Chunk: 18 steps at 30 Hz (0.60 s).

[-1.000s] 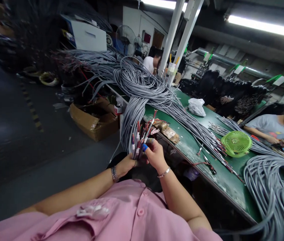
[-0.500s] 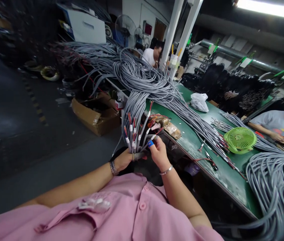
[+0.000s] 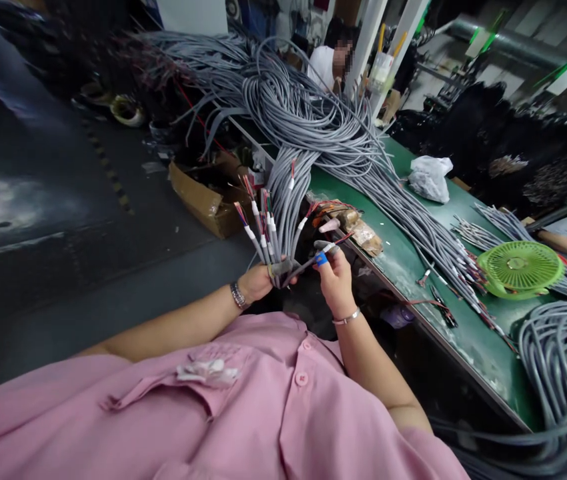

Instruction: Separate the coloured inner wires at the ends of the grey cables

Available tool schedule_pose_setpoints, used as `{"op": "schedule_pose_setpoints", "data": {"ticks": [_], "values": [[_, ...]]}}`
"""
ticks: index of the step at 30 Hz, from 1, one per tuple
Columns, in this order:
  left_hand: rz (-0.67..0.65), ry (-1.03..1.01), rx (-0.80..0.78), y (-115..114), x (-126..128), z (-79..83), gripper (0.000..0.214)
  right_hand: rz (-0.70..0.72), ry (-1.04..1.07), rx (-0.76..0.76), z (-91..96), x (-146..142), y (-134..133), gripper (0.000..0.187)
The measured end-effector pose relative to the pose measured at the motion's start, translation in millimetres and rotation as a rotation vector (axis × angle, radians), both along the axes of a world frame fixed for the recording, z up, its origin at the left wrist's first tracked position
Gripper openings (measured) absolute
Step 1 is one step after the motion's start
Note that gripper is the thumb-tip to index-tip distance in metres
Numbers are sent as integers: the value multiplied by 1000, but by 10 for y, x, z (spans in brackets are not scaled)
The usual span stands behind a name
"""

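My left hand [image 3: 257,283] is closed around a bunch of grey cables [image 3: 269,241], whose ends fan upward with white sleeves and bared red and blue wires. In my right hand [image 3: 334,277], the thumb and fingers pinch the end of a single grey cable [image 3: 305,267] that leads off from the bunch. Blue tape wraps the right thumb or a finger. Behind the hands, the bunch runs into a thick bundle of grey cables [image 3: 283,175] coming over the table edge. My palms and some fingertips are hidden.
The green table [image 3: 471,357] carries a large heap of grey cables [image 3: 308,113], a green fan [image 3: 521,268], a white plastic bag [image 3: 431,178] and dark pliers [image 3: 443,307]. A cardboard box [image 3: 203,202] stands on the floor at left. Two people sit across the table.
The view has tilted down and shifted left. My right hand has drawn its cable slightly away from the bunch, and the cable ends in my left hand are more fanned out.
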<state>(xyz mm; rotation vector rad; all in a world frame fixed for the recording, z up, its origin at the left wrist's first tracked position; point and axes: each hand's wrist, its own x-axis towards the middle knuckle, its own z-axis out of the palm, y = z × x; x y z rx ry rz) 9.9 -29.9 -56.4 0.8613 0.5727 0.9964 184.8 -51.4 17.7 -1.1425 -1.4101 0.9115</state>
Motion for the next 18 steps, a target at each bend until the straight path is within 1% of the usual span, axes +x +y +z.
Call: {"op": "schedule_pose_setpoints", "data": {"ticks": [3, 6, 12, 15, 18], "values": [[17, -4, -18, 17, -2, 5, 31, 13, 55, -27, -10, -2, 13, 32], [30, 20, -20, 25, 21, -16, 29, 27, 77, -22, -18, -9, 15, 32], [-15, 128, 23, 43, 37, -54, 29, 47, -7, 83, 18, 17, 28, 26], [-65, 148, 40, 48, 36, -47, 27, 109, 15, 42, 45, 27, 33, 26], [-88, 144, 57, 45, 51, -38, 23, 161, 73, -38, 62, 8, 19, 29]]}}
